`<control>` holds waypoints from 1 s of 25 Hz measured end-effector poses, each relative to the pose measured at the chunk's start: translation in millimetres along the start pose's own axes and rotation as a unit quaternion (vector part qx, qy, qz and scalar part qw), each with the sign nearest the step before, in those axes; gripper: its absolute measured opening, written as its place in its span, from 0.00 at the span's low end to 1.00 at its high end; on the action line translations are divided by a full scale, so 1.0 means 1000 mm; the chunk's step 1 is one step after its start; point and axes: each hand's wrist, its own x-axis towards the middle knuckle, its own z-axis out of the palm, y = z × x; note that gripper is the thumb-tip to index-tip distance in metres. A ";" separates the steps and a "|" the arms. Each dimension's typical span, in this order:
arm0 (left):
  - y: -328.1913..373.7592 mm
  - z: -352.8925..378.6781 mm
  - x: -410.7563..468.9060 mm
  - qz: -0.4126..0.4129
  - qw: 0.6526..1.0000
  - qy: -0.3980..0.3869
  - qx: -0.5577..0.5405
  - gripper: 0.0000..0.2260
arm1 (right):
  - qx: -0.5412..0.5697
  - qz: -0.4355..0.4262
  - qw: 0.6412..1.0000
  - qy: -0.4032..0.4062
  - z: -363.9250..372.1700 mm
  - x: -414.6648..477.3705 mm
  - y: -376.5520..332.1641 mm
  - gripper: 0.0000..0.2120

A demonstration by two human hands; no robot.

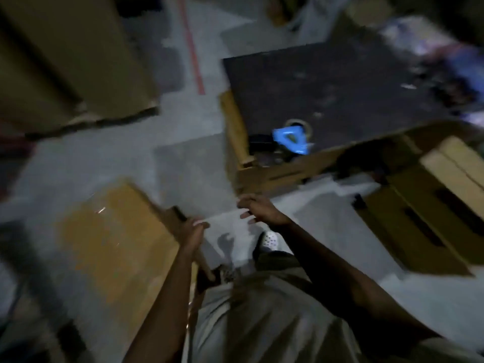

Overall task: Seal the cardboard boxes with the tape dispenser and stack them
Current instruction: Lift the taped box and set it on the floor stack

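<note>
Currently, the left grip (195, 233) clamps the cardboard box (112, 237) edge; right grip (258, 212) state unclear. Next, likely: fetch the tape dispenser (289, 141) from the worktop (340, 82).

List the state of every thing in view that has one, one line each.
left box: top flat and closed; tape too blurred to tell.
right box: flaps spread open, unsealed.
tape dispenser: lying unheld on the dark table.
left hand: grips the left box's near corner.
right hand: fingers loosely curled, holding nothing.
</note>
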 end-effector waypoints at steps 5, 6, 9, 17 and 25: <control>0.094 0.128 -0.002 0.107 0.980 -0.135 0.100 0.12 | 0.176 -0.050 0.955 0.233 -0.130 -0.061 0.031 0.08; 0.108 0.156 -0.010 0.130 0.971 -0.165 0.112 0.12 | 0.205 -0.056 0.938 0.273 -0.150 -0.077 0.043 0.08; 0.136 0.231 -0.032 0.187 0.945 -0.229 0.137 0.12 | 0.261 -0.069 0.897 0.350 -0.196 -0.116 0.076 0.11; 0.192 0.451 -0.120 0.273 0.871 -0.364 0.187 0.10 | 0.368 -0.070 0.818 0.437 -0.328 -0.179 0.152 0.09; 0.188 0.631 -0.192 0.269 0.833 -0.426 0.228 0.08 | 0.415 -0.050 0.759 0.500 -0.462 -0.206 0.217 0.07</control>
